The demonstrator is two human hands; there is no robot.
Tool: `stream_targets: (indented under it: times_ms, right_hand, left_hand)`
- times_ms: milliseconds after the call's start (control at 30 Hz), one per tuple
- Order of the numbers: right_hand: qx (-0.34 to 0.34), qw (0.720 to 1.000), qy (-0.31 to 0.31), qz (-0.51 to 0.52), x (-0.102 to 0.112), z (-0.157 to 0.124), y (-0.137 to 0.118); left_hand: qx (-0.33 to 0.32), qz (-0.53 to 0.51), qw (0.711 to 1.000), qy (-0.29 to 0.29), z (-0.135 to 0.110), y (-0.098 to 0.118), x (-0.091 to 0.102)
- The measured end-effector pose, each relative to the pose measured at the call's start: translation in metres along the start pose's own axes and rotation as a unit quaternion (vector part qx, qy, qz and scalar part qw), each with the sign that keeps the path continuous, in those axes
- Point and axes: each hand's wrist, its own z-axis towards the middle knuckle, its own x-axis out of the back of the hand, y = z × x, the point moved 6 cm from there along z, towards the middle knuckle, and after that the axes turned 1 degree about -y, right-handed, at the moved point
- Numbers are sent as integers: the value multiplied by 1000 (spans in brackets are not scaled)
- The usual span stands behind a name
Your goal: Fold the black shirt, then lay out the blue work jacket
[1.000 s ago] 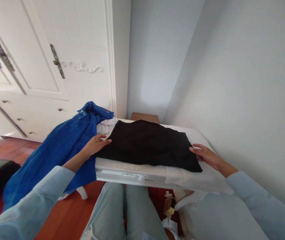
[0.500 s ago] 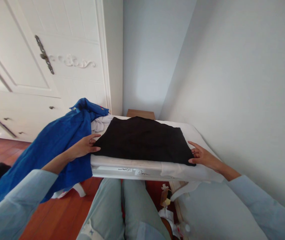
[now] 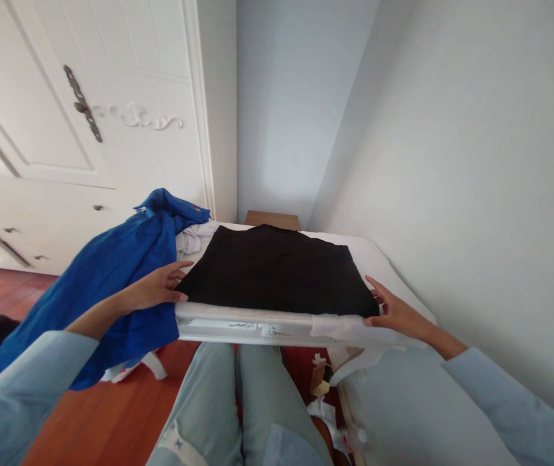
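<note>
A black cloth garment (image 3: 277, 268) lies spread flat, its near edge along the front of a white-covered board or narrow table (image 3: 369, 259). My left hand (image 3: 153, 287) is at the near left corner, thumb and index finger apart, the other fingers curled beside the cloth. At the near right corner, my right hand (image 3: 396, 312) has its index finger raised and its thumb just off the front edge. Both hands look open; whether any fingertip touches the underside of the cloth is hidden.
A blue garment (image 3: 126, 259) hangs over the left end beside a crumpled pale cloth (image 3: 192, 239). A white wardrobe (image 3: 151, 84) stands behind on the left, and a wall (image 3: 476, 162) closes the right side. Loose items (image 3: 323, 382) lie on the floor below.
Both thumbs have moved off the black garment's corners toward its front edge, and my hands have spread slightly. The garment's corners now lie a little flatter. The view has shifted slightly.
</note>
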Motion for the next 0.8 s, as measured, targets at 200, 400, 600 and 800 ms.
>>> stream_targets:
  times_ms: [200, 400, 600, 800]
  right_hand:
    - [14, 996, 54, -71, 16, -3, -2]
    - [52, 991, 66, -107, 31, -11, 11]
    - [56, 984, 147, -81, 40, -12, 3]
    - [112, 981, 152, -40, 12, 27, -60]
  left_hand:
    - [-2, -25, 1000, -18, 7, -17, 7]
    - [4, -15, 1000, -17, 10, -27, 9]
    - [-22, 138, 990, 8, 4, 5, 11]
    - [-169, 338, 923, 68, 27, 71, -22]
